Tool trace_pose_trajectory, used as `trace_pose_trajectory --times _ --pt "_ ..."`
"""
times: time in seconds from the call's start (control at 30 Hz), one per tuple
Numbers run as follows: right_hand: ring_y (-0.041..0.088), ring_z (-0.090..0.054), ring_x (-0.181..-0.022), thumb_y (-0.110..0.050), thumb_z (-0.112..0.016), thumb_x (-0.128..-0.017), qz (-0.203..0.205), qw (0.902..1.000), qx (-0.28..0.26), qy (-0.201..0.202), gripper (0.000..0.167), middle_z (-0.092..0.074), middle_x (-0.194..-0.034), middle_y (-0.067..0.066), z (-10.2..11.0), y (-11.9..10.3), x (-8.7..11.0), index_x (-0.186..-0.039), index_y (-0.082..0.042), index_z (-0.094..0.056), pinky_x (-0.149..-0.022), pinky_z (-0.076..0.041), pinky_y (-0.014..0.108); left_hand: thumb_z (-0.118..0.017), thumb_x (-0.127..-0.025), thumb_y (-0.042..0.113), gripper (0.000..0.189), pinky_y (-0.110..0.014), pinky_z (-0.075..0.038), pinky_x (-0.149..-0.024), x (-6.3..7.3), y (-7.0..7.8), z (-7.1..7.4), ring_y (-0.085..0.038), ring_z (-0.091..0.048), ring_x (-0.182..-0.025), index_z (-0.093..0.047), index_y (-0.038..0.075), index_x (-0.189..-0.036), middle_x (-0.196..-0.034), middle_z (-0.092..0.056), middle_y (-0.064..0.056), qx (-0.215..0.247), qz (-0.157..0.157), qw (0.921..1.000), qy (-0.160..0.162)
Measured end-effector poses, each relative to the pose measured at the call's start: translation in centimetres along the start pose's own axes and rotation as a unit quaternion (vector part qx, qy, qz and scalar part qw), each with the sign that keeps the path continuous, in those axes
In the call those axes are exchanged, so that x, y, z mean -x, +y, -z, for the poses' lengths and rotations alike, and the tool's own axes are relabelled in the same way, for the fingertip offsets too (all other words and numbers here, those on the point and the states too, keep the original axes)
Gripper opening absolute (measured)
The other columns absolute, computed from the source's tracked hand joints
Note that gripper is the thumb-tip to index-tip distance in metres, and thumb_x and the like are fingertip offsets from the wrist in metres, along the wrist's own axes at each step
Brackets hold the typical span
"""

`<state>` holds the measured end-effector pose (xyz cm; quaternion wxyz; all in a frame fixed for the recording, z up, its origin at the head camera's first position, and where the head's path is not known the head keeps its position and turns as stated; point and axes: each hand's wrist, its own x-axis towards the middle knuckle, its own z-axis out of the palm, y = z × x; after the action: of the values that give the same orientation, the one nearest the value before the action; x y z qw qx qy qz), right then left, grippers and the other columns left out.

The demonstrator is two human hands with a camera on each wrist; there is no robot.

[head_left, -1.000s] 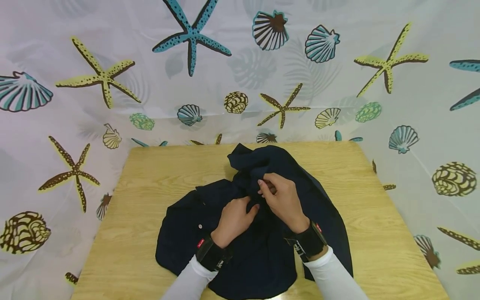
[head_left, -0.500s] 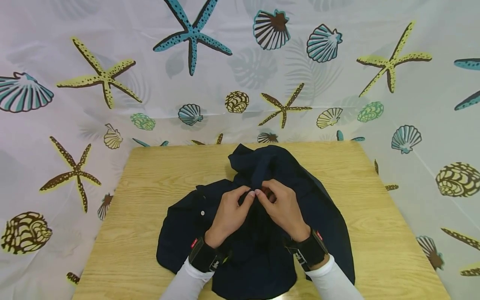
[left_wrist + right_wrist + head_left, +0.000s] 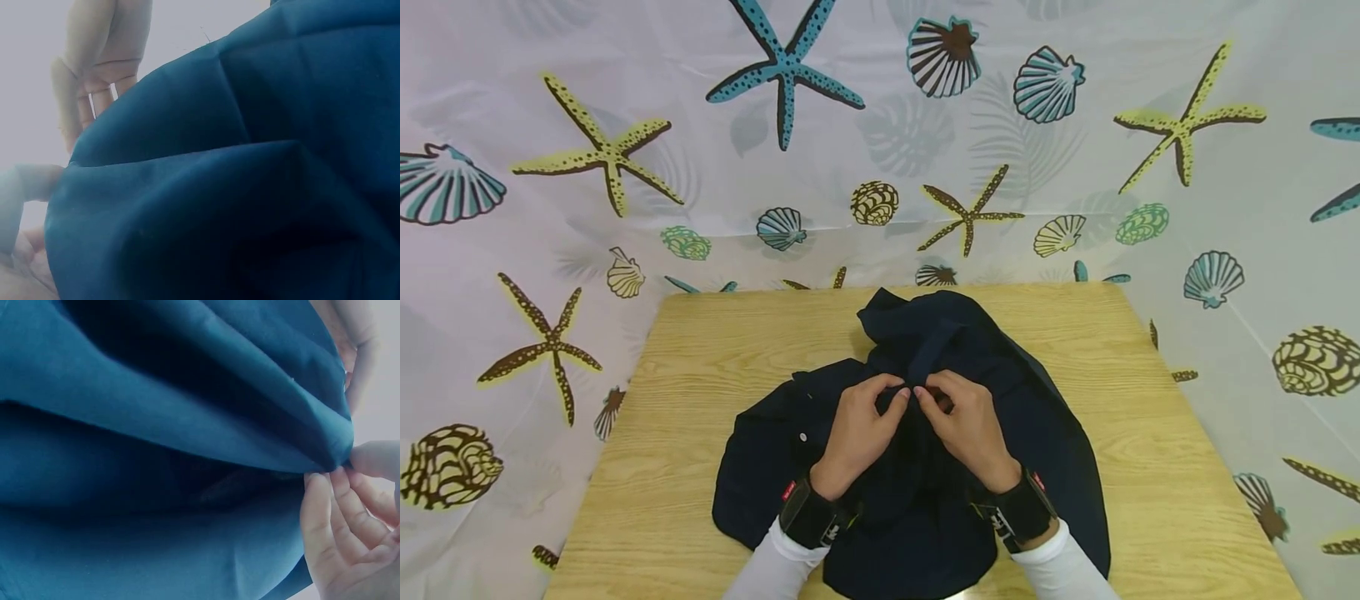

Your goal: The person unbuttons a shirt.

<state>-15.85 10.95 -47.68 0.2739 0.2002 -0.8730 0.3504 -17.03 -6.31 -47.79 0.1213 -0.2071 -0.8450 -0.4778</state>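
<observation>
Navy garment (image 3: 917, 492) lies rumpled across the middle of the wooden table (image 3: 1172, 500), bunched upward at the spot where both hands meet. The left hand (image 3: 861, 429) pinches the cloth between thumb and bent forefinger, the tips nearly closed with fabric between them. The right hand (image 3: 970, 421) grips the cloth just beside it in the same way, its other fingers curled under. Each wrist wears a black strap, the left strap (image 3: 808, 512) and the right strap (image 3: 1026, 504), both with a small red tag and pale marks too small to read. A white button (image 3: 803, 437) shows on the garment's left part. At the far side, a fold comes up to the table's back edge, near the shell-and-starfish curtain (image 3: 835, 158); wood stretches out to left and right, while the near hem runs down toward the bottom of the head view.
</observation>
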Motion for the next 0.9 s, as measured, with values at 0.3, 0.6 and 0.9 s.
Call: trace_pose_trajectory --times 0.3,0.6,0.9 --pt "0.009 -0.063 -0.055 -0.011 -0.077 -0.082 0.036 0.9936 0.099 0.041 0.007 -0.071 -0.075 0.004 -0.7 -0.4 0.1 -0.086 -0.006 -0.073 -0.051 -0.050 0.023 -0.068 -0.093 0.015 0.011 -0.036 -0.055 -0.083 0.2 -0.4 -0.6 -0.020 -0.069 -0.094 -0.073 0.008 -0.098 -0.103 -0.072 -0.006 0.005 -0.039 0.9989 0.026" --pt "0.007 -0.058 -0.052 -0.009 -0.076 -0.080 0.048 0.9892 0.125 0.059 0.007 -0.065 -0.066 0.001 -1.1 -0.3 0.1 -0.080 -0.006 -0.070 -0.048 -0.046 0.025 -0.068 -0.093 0.016 0.010 -0.032 -0.056 -0.078 0.3 -0.4 -0.7 -0.017 -0.070 -0.087 -0.073 0.008 -0.097 -0.096 -0.073 -0.005 0.007 -0.064 0.9972 0.038" --pt "0.008 -0.053 -0.048 -0.007 -0.075 -0.077 0.062 0.9858 0.141 0.068 0.013 -0.059 -0.062 0.000 -1.2 -0.2 0.1 -0.071 -0.007 -0.064 -0.045 -0.042 0.024 -0.068 -0.093 0.016 0.010 -0.031 -0.056 -0.079 0.4 -0.3 -0.6 -0.016 -0.070 -0.089 -0.074 0.009 -0.097 -0.097 -0.074 -0.004 0.000 -0.060 0.9978 0.027"
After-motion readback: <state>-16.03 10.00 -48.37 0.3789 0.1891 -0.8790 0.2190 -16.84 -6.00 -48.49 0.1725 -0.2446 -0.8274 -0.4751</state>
